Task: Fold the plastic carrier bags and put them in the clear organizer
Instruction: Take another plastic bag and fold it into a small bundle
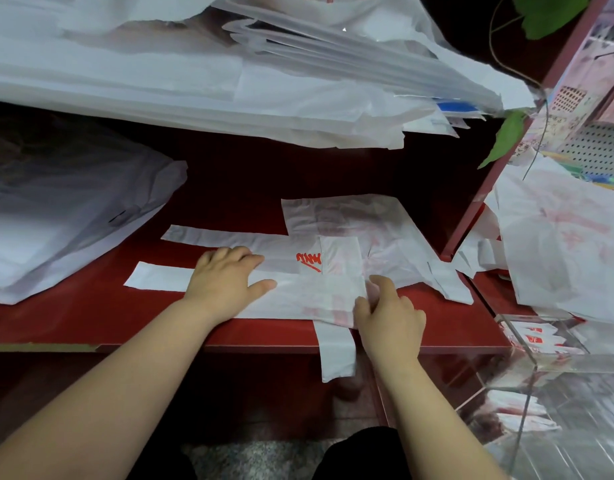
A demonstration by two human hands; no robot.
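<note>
A white plastic carrier bag with red print (pixel 309 296) lies flat near the front edge of the dark red shelf (pixel 91 317). Its two handle strips reach out to the left, and a loose strip hangs over the front lip. The left hand (pixel 229 282) rests palm-down where the handles begin, fingers close together and slightly bent, thumb spread aside. The right hand (pixel 390 318) sits at the bag's right end; thumb and forefinger appear to pinch the folded edge, and the other fingers are curled. The film looks very light, limp and slippery, and it is likely to slide on the glossy shelf and spring out of a crease. One palm should hold it down while the other hand takes a doubled edge, not a single layer. The clear acrylic organizer (pixel 517 341) stands just to the right, with folded bags already inside.
</note>
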